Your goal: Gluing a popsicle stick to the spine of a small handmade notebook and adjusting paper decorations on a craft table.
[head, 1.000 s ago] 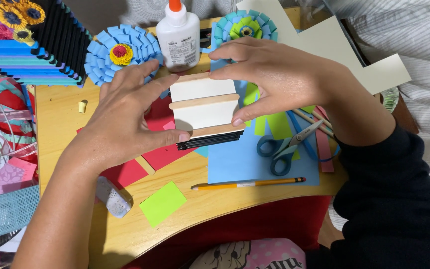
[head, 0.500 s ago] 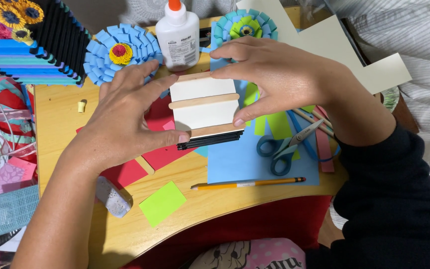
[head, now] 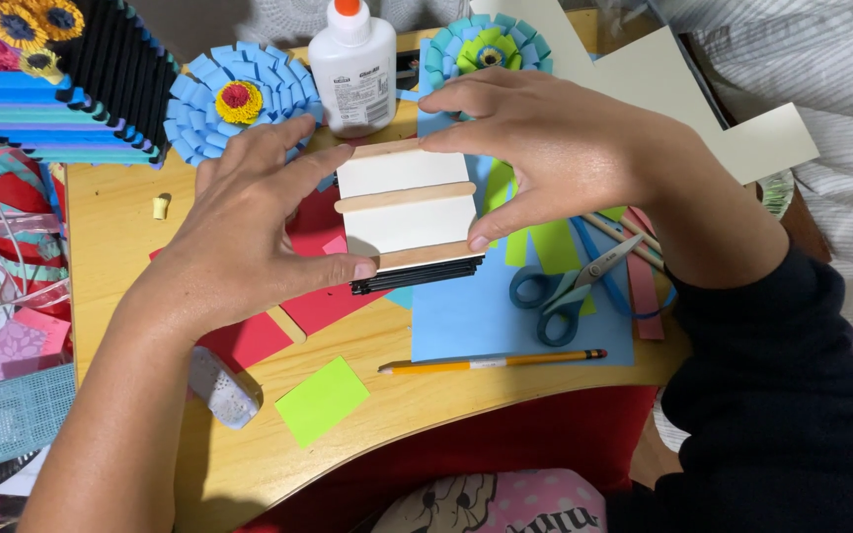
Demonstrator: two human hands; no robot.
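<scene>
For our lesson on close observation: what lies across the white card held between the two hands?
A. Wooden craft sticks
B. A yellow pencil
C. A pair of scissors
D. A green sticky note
A: three pale wooden craft sticks run across the white card, which the left hand and right hand grip by its sides.
</scene>
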